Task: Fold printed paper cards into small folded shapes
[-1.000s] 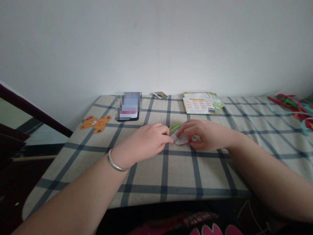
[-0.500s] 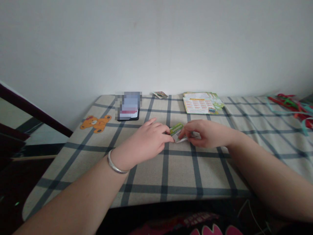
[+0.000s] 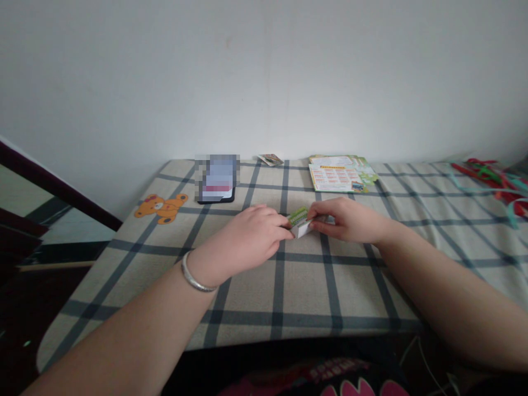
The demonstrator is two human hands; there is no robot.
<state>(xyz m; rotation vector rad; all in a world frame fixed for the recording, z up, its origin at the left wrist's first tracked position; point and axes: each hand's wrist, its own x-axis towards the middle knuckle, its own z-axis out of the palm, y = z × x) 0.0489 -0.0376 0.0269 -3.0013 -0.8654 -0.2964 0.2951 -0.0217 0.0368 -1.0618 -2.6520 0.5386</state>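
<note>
A small folded piece of green-and-white printed paper [image 3: 300, 222] sits at the middle of the table, pinched from both sides. The left hand [image 3: 247, 239] grips its left end between thumb and fingertips, and the right hand [image 3: 350, 220] holds its right end the same way; both hands rest low on the cloth. A thin silver bangle [image 3: 193, 275] circles the left wrist.

Under them lies a beige tablecloth crossed by dark blue-grey check lines [image 3: 289, 286], covering the table to its near edge. An orange cartoon bear printed on the cloth [image 3: 161, 208] lies at the far left. Beyond the hands, near the wall, a dark phone with a blurred screen [image 3: 217, 179] lies flat. To its right is a small scrap of printed paper [image 3: 270, 159], then a stack of green and orange printed leaflets [image 3: 339, 174]. Red, green and pale blue ribbons [image 3: 493, 179] trail along the far right. A plain white wall [image 3: 264, 77] rises behind the table, and a dark wooden rail [image 3: 53, 184] slants at the left.
</note>
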